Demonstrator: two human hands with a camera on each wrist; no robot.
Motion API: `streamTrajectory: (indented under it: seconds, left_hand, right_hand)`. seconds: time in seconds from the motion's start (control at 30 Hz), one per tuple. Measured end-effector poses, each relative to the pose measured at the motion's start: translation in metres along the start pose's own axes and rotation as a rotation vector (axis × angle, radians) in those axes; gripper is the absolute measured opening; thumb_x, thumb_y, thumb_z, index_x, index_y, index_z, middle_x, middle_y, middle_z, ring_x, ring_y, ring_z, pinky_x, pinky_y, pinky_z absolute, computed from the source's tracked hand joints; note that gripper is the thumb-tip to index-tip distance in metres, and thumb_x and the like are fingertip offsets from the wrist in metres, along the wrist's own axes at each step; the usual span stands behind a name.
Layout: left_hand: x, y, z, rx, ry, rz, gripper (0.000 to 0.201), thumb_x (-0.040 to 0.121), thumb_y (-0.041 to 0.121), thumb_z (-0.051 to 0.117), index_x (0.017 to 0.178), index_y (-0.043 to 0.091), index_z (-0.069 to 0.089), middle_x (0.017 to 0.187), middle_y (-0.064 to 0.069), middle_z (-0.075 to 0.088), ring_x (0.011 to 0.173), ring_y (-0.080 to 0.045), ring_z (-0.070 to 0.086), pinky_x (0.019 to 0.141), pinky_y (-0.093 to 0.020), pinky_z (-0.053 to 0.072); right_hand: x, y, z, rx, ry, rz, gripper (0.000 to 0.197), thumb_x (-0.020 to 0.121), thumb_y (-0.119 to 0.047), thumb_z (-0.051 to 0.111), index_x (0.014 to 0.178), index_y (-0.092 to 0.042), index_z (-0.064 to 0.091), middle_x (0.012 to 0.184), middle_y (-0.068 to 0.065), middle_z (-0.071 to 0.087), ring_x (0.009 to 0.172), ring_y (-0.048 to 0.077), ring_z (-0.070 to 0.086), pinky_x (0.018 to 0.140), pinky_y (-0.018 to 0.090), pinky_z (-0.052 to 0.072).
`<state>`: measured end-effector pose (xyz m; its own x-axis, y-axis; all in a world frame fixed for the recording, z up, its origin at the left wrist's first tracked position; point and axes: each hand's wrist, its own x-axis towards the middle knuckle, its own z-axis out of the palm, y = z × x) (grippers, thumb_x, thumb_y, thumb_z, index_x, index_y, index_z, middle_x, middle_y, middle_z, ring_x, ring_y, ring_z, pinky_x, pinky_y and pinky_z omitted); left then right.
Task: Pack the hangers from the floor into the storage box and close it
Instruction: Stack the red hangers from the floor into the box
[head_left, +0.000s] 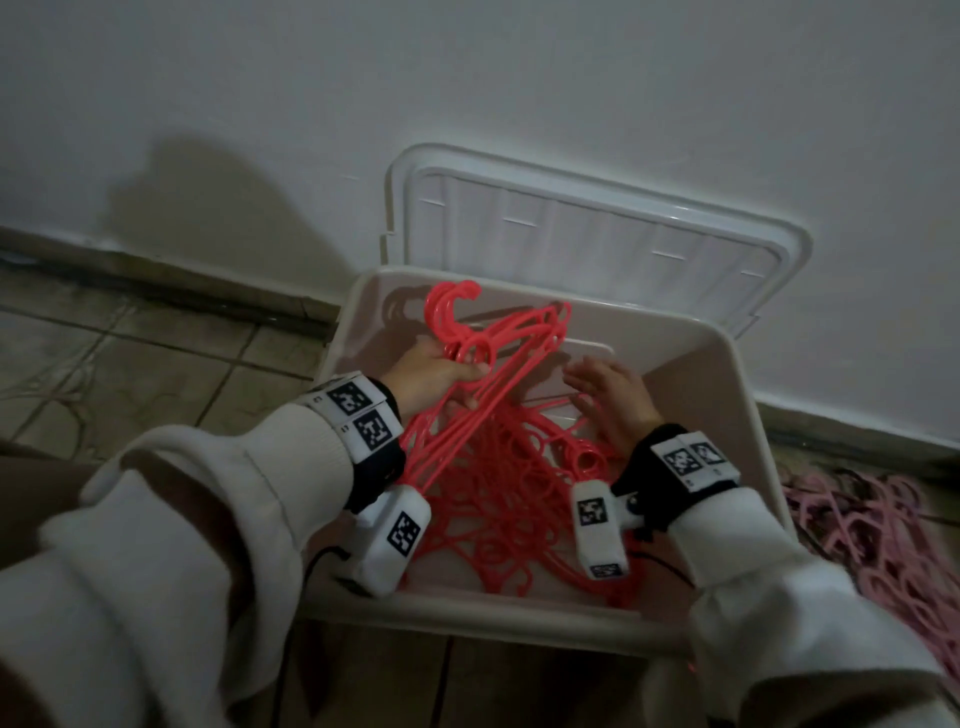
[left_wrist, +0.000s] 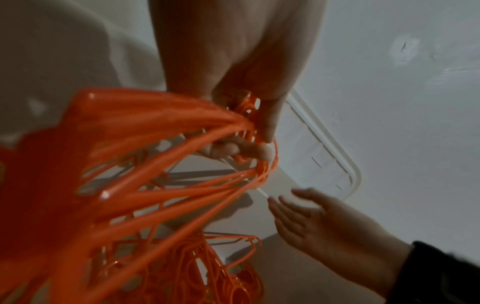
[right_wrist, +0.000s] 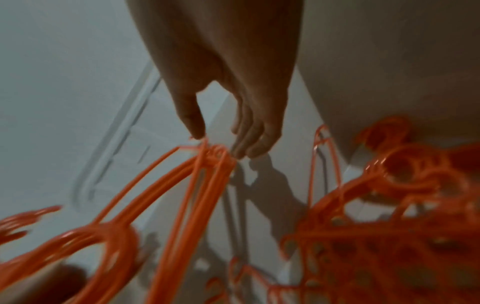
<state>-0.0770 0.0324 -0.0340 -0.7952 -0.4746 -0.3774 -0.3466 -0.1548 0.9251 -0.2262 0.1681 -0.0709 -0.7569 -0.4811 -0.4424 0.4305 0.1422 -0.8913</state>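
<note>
Left hand (head_left: 434, 376): we grip the red hanger bunch (head_left: 488, 358) near its hooks, lowering it together.
Right hand (head_left: 613, 397): fingers straight, steadying it.
Storage box (head_left: 737, 395): holds red hangers; lid (head_left: 597, 228) leans against the wall.
Pink hangers (head_left: 872, 540): on floor.

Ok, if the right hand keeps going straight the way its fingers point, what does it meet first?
Probably the bundle of red hangers gripped by the left hand; the right hand is open, fingertips already near it, though depth is unclear.

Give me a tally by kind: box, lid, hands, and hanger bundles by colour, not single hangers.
Storage box: 1
Lid: 1
Hands: 2, left hand, right hand
Red hanger bundles: 2, held bundle, loose pile
Pink hanger pile: 1
Total: 7
</note>
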Motion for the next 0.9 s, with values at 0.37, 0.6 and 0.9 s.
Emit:
streamTrajectory:
  seconds: [0.37, 0.6, 0.9]
  left_hand:
    - [0.007, -0.004, -0.007, 0.058, 0.036, -0.004, 0.009, 0.087, -0.001, 0.058, 0.093, 0.005, 0.058, 0.068, -0.002, 0.052, 0.034, -0.003, 0.052, 0.039, -0.012, 0.044]
    - [0.011, -0.009, -0.01, 0.075, 0.044, -0.045, 0.014, 0.086, 0.002, 0.06, 0.1, 0.003, 0.061, 0.071, 0.0, 0.055, 0.036, -0.003, 0.054, 0.043, -0.013, 0.047]
    - [0.01, -0.006, -0.005, 0.056, 0.04, -0.054, 0.014, 0.087, 0.0, 0.059, 0.1, 0.004, 0.059, 0.072, -0.002, 0.053, 0.04, -0.007, 0.054, 0.038, -0.012, 0.042]
  right_hand:
    - [0.035, 0.061, -0.019, -1.452, -0.32, 0.06, 0.04, 0.081, -0.014, 0.066, 0.119, -0.007, 0.056, 0.108, 0.013, 0.062, 0.103, 0.025, 0.06, 0.088, 0.028, 0.043]
    - [0.031, 0.079, -0.01, -1.421, -0.38, 0.046, 0.042, 0.087, -0.021, 0.057, 0.128, -0.016, 0.05, 0.126, 0.012, 0.058, 0.114, 0.03, 0.055, 0.096, 0.032, 0.042]
    - [0.027, 0.063, -0.02, -1.411, -0.654, -0.02, 0.025, 0.08, -0.004, 0.065, 0.106, -0.002, 0.066, 0.088, 0.004, 0.059, 0.08, 0.012, 0.055, 0.075, 0.023, 0.043]
